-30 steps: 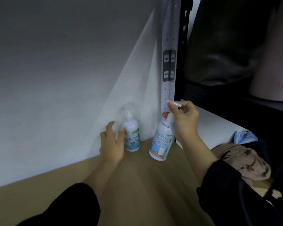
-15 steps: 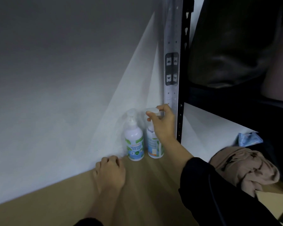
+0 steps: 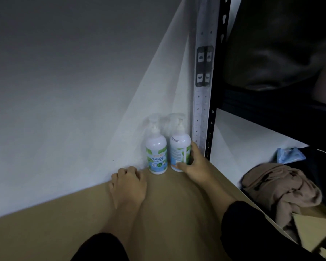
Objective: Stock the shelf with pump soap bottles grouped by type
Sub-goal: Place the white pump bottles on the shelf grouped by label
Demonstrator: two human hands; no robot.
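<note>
Standing upright, 2 bottles (image 3: 156,153) occupy the tan shelf's (image 3: 167,213) corner; right hand (image 3: 194,166) grips one.

left bottle (image 3: 156,153) label: "ANTIBACTERIAL HAND WASH COOL MINT", dark print on the front, mid-body
left bottle brand: small orange word above that text, too blurred to read
left bottle badges: small round marks under the text, unreadable
right bottle (image 3: 179,150) label: back panel faces out, fine print block, unreadable
right bottle top print: short dark line near the shoulder, looks like a code, can't make out
upright post (image 3: 201,102) far right: no print seen, dark bracket only
</note>
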